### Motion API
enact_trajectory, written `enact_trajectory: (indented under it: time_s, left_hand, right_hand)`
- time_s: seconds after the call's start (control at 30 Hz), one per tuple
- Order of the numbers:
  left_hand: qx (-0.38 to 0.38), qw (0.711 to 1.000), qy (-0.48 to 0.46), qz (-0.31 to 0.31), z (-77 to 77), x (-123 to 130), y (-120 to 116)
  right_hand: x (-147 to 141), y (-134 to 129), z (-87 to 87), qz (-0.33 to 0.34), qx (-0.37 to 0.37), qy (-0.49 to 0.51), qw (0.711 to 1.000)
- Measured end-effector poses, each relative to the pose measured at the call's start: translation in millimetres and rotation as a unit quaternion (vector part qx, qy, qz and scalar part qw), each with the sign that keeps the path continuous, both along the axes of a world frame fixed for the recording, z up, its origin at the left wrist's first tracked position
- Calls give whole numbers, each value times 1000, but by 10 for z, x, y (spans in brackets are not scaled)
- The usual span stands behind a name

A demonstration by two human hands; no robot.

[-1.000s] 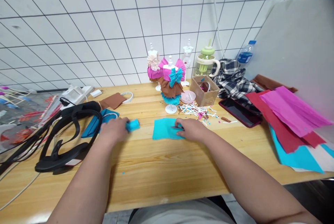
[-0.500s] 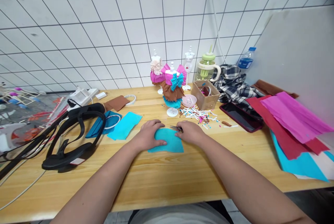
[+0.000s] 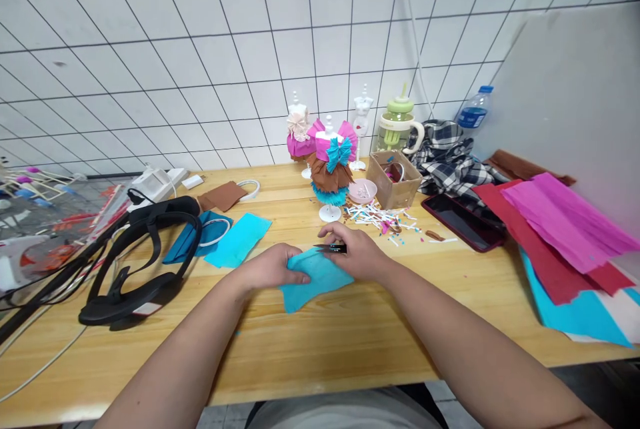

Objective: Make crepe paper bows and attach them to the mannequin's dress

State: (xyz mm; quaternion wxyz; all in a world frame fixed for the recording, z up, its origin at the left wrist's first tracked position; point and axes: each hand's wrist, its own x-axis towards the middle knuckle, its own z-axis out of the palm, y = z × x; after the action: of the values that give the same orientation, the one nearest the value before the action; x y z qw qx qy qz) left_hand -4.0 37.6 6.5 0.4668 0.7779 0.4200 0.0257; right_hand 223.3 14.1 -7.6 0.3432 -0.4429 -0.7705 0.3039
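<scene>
My left hand [image 3: 273, 266] pinches the left edge of a turquoise crepe paper piece [image 3: 316, 280], its thumb lying on top. Small dark scissors [image 3: 332, 249] are in my right hand [image 3: 356, 250], their pointed blades aimed left at the paper's top edge. Whether the blades touch the paper, I cannot tell. Just beyond my hands stands a small dress form [image 3: 331, 169] dressed in pink, brown and turquoise crepe paper with a turquoise bow. Another turquoise sheet [image 3: 239, 240] lies to the left of my left hand.
Paper scraps [image 3: 383, 217] lie before a cardboard box [image 3: 393, 180] and a pink dish [image 3: 362, 191]. At right are a phone [image 3: 464, 223] and stacked crepe sheets [image 3: 565, 222]. A black headset [image 3: 143, 265] sits at left. A green-lidded jug [image 3: 397, 125] stands behind.
The turquoise paper has turned and tilted, its lower left corner now nearer me. My left hand has shifted left and down; the scissors have moved slightly left over the top edge.
</scene>
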Motion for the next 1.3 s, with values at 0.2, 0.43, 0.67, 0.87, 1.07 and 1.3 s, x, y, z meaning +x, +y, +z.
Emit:
enact_trajectory:
  time_s: [0.2, 0.43, 0.67, 0.87, 1.07, 1.3]
  left_hand:
    - [-52, 973, -123, 189, 5, -72, 86]
    - [-85, 931, -187, 302, 37, -181, 136]
    - [-57, 936, -176, 298, -11, -121, 127]
    - [-44, 940, -164, 297, -18, -95, 125]
    - [-24, 945, -151, 288, -4, -55, 108]
    - [4, 944, -136, 299, 18, -22, 98]
  right_hand:
    - [30, 23, 11, -114, -47, 19, 992]
    - [-51, -37, -43, -8, -123, -91, 988]
    - [-146, -147, 19, 12, -112, -95, 989]
    - [-147, -150, 25, 26, -132, -99, 986]
    - [-148, -131, -1, 5, -144, -74, 987]
    - [-123, -84, -87, -14, -177, -41, 983]
